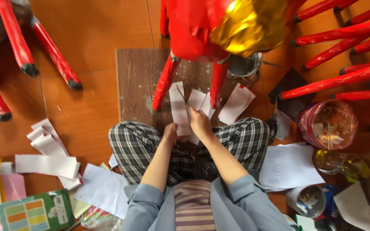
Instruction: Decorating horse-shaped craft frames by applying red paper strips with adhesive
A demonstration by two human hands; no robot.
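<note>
Red-gold figure cut off at top; fingertips hidden behind paper strip.

Seated cross-legged on the wooden floor, facing a dark board. Left hand and right hand both pinching a white paper strip at the board's near edge. Red-and-gold paper figure standing on the board. More white strips left of it; tin can behind.

Even soft daylight, glare on gold foil, slight edge distortion
</note>
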